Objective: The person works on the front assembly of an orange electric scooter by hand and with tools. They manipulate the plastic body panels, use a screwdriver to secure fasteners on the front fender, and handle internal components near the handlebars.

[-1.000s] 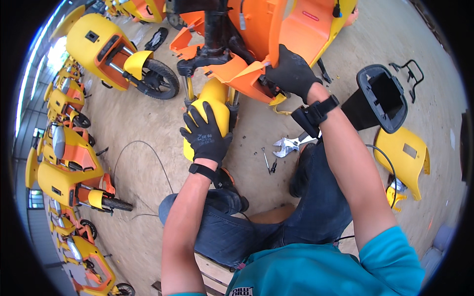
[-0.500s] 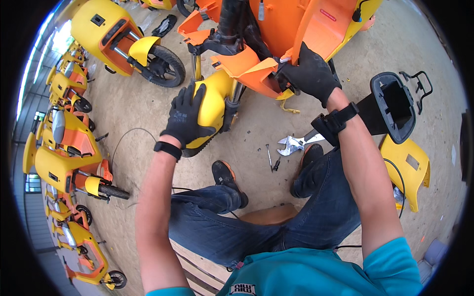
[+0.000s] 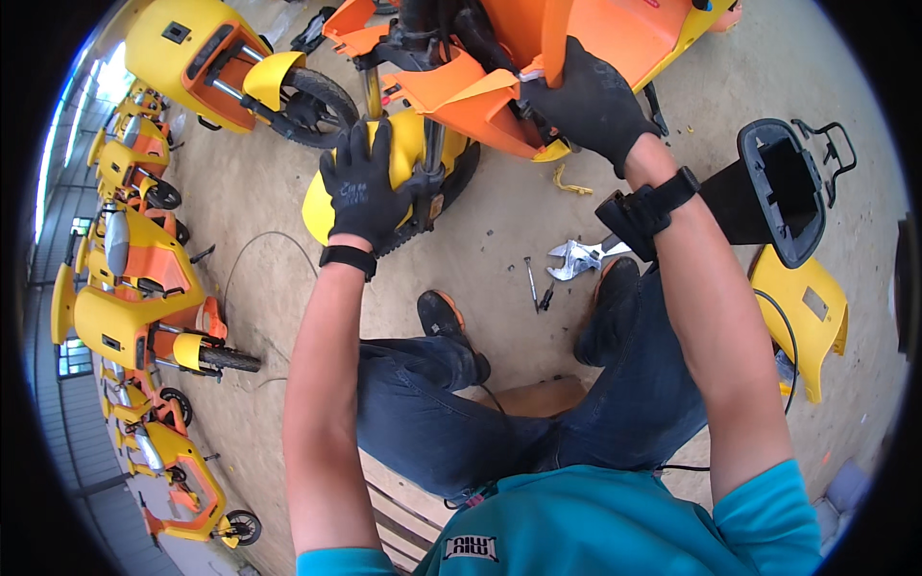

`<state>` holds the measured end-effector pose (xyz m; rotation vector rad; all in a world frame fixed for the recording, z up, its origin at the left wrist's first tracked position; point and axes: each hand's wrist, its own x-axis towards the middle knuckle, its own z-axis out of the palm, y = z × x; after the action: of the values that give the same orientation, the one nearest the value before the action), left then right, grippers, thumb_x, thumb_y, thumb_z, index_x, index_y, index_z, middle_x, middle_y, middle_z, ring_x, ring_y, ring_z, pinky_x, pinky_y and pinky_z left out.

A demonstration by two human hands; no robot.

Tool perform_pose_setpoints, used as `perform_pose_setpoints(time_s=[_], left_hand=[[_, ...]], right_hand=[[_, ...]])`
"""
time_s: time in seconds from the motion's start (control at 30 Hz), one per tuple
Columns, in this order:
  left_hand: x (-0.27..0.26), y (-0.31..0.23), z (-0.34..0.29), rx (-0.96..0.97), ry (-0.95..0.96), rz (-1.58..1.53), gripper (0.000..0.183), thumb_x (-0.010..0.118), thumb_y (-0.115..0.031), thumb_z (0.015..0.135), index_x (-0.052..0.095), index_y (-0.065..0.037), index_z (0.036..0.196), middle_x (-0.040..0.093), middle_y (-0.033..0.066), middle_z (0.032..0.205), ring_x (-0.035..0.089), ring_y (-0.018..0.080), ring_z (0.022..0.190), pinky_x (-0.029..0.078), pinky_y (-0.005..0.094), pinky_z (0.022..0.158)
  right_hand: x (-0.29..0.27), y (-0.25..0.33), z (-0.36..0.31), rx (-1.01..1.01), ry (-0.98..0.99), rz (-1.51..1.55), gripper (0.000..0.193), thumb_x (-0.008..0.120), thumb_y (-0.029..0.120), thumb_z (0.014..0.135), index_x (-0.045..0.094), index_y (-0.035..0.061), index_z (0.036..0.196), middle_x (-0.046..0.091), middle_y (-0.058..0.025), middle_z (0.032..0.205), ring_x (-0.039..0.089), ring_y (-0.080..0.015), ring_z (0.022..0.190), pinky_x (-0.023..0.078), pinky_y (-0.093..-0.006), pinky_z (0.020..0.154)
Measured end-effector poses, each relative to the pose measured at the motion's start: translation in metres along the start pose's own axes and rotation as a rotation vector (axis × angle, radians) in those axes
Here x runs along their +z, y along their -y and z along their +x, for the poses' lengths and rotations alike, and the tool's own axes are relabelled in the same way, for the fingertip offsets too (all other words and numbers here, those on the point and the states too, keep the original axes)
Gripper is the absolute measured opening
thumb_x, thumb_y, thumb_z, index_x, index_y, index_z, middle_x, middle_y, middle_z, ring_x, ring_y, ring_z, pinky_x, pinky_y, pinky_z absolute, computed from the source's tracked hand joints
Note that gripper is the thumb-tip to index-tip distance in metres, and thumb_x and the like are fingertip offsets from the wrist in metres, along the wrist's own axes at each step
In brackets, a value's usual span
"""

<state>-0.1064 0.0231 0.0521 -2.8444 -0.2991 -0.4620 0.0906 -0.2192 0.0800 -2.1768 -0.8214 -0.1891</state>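
In front of me stands a partly taken-apart scooter with orange and yellow panels. My left hand [image 3: 365,187], in a black glove, lies on its yellow front fender [image 3: 407,142] beside the fork [image 3: 434,149], fingers stretched out. Under the fender shows part of the front tyre [image 3: 465,175]. My gloved right hand [image 3: 597,108] is closed around the edge of the upright orange panel [image 3: 555,43], at the right of the steering column. Its fingertips are partly hidden behind that panel. Below it, a lower orange panel [image 3: 471,96] juts toward me.
On the floor lie an adjustable wrench [image 3: 576,259], a screwdriver [image 3: 532,284], a yellow clip-like piece [image 3: 570,182] and a yellow body panel [image 3: 805,322]. A black bin-shaped housing [image 3: 783,192] lies at my right. Other scooters [image 3: 154,331] line the left side.
The front wheel and fender have turned, the fender's near end swinging left, with my left hand staying on it. My right hand keeps its hold on the panel. The view has shifted slightly.
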Motion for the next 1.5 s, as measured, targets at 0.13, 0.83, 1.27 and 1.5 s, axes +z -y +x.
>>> perform_pose_setpoints(time_s=[0.13,0.83,1.27,1.5], left_hand=[[0.007,0.019,0.011,0.094,-0.085,-0.089,0.072,0.07,-0.048,0.085,0.047,-0.007,0.14,0.047,0.0172,0.142,0.04,0.0382,0.132,0.029,0.0493,0.111],[0.012,0.004,0.01,-0.023,0.093,-0.115,0.092,0.062,-0.071,0.078,0.038,-0.019,0.15,0.025,0.0212,0.157,0.018,0.0405,0.147,0.002,0.0616,0.115],[0.026,-0.019,0.046,-0.102,0.003,-0.141,0.048,0.063,-0.048,0.077,0.072,-0.017,0.113,0.063,0.0089,0.128,0.047,0.0303,0.132,0.017,0.0553,0.115],[0.029,-0.01,0.043,-0.049,-0.073,-0.126,0.046,0.065,-0.047,0.075,0.072,-0.016,0.109,0.065,0.0055,0.124,0.049,0.0297,0.128,0.021,0.0531,0.114]], right_hand=[[0.006,-0.006,0.004,-0.037,0.003,-0.012,0.037,0.063,0.038,0.09,0.061,0.0053,0.107,0.07,-0.0132,0.085,0.069,-0.0282,0.076,0.054,-0.0387,0.072],[-0.006,0.027,0.006,0.059,0.02,0.04,0.043,0.061,0.038,0.088,0.059,0.0009,0.109,0.066,-0.0272,0.1,0.064,-0.0453,0.094,0.051,-0.0494,0.083],[-0.014,0.028,0.002,0.056,0.04,0.115,0.047,0.062,0.041,0.086,0.059,-0.0001,0.109,0.067,-0.0269,0.097,0.064,-0.0454,0.094,0.052,-0.0485,0.083],[-0.032,0.045,-0.007,0.093,0.16,0.179,0.046,0.067,0.039,0.088,0.059,0.0004,0.112,0.069,-0.0193,0.097,0.068,-0.0312,0.092,0.053,-0.0389,0.079]])
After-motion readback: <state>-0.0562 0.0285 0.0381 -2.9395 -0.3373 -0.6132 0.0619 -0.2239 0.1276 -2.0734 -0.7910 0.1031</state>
